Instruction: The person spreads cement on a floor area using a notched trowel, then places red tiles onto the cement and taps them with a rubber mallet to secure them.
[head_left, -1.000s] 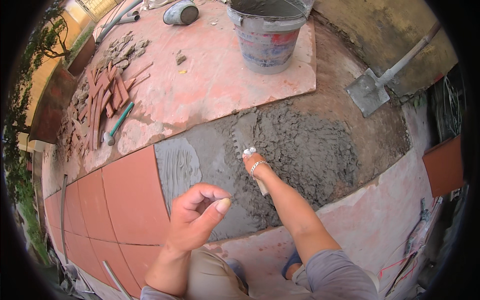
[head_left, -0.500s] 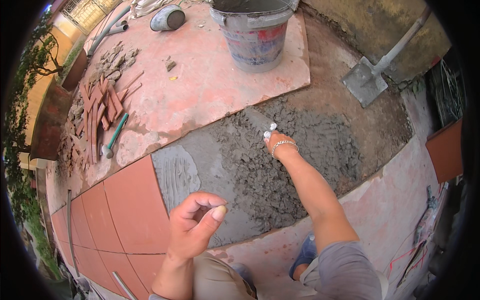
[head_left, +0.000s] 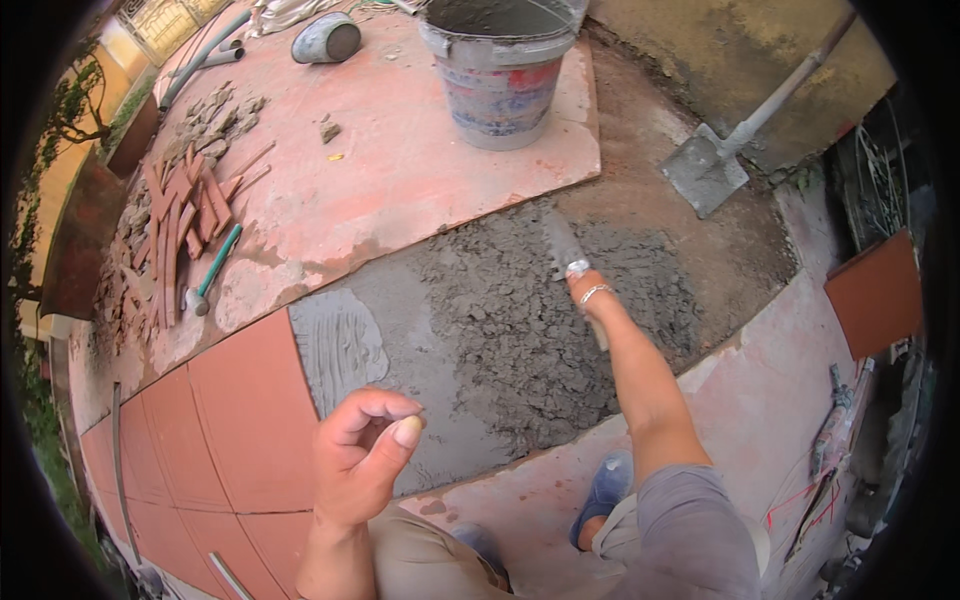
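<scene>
My right hand (head_left: 588,288) grips a trowel by its handle, arm stretched out. The trowel's metal blade (head_left: 562,240) lies against the rough grey mortar (head_left: 530,330), near its far edge. My left hand (head_left: 365,455) is held up in front of me, fingers curled and the thumb close to the forefinger, with nothing visible in it. Beyond it lies a smoother mortar patch (head_left: 340,345) with comb-like ridges. Laid red tiles (head_left: 245,410) border this patch on the left.
A mortar-smeared bucket (head_left: 500,95) stands on the pink slab (head_left: 390,190). A shovel (head_left: 705,170) leans at the wall on the right. Left are a green-handled hammer (head_left: 215,270), cut tile strips (head_left: 180,225) and rubble (head_left: 215,120). A loose tile (head_left: 875,295) stands at the right.
My right hand has drawn the trowel to the right over the mortar, and its blade now points more straight away from me. My left hand keeps its curled shape. The whole view has shifted slightly.
</scene>
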